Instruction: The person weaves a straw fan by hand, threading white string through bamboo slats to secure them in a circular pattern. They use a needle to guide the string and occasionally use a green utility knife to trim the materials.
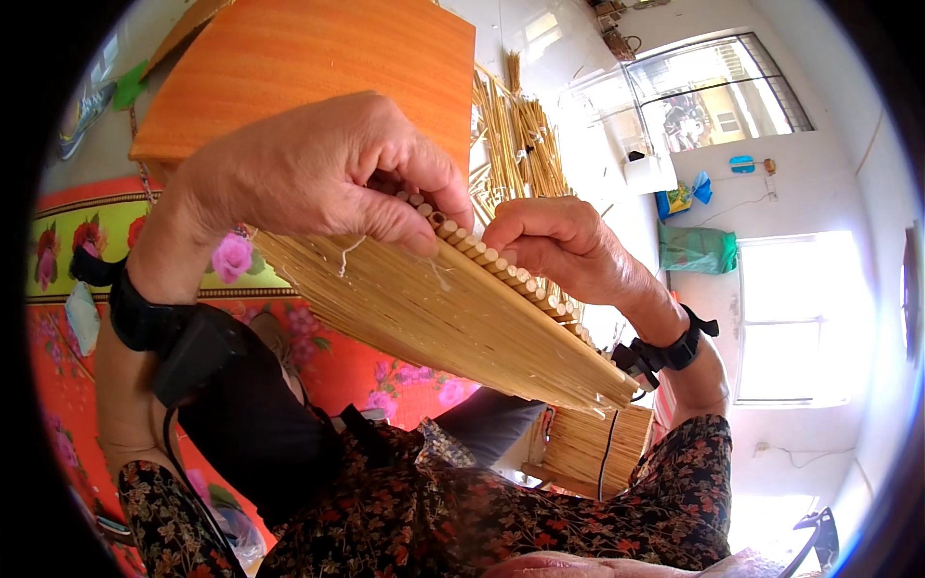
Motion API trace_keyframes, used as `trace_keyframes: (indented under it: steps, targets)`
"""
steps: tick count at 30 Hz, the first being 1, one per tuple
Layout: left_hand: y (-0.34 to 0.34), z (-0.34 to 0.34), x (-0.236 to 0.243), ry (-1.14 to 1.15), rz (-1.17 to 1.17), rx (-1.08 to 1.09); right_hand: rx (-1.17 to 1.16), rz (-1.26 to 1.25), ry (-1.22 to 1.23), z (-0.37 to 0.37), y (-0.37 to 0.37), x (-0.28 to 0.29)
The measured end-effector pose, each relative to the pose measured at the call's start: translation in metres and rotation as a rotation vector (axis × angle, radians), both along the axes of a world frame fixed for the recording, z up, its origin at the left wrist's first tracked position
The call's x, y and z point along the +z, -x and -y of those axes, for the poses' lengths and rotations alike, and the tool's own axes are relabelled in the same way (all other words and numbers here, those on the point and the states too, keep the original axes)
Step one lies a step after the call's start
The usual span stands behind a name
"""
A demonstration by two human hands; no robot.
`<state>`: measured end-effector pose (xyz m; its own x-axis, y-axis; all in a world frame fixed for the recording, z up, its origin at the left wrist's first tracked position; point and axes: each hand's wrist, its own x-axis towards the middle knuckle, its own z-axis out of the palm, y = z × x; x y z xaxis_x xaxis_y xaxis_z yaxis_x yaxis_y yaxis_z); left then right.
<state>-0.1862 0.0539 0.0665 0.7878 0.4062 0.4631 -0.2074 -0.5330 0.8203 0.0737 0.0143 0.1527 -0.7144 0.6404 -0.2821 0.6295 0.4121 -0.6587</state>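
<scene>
A long sheet of pale straw-like strands [424, 328] is held up in front of me, with a row of short round rod ends [528, 287] along its upper edge. My left hand [328, 169] curls over that edge, thumb on the strand side and fingers around the rods. To its right, my right hand [568, 246] has bent fingers closed at the rod row; the fingertips are partly hidden behind it. Loose white threads [349, 255] hang on the sheet below my left thumb.
An orange wooden board [289, 53] lies beyond my hands, beside loose straw bundles [530, 135] on the pale floor. A red floral cloth [82, 376] spreads at left. Another straw bundle [588, 453] is below. A green bag [696, 249] and windows [785, 328] are at right.
</scene>
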Motion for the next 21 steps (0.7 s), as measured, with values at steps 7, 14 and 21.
trace_keyframes:
  steps: [7,14,21]
  targets:
    - [-0.001,-0.001,0.0,0.012,-0.007,0.004,0.078,0.041,-0.093,0.002,0.01,0.003]
    - [-0.003,-0.001,-0.003,0.002,-0.008,0.046,-0.213,0.065,0.297,0.0,0.007,0.018]
    - [-0.003,-0.003,-0.006,0.006,-0.01,0.052,-0.255,0.118,0.263,0.011,0.023,0.017]
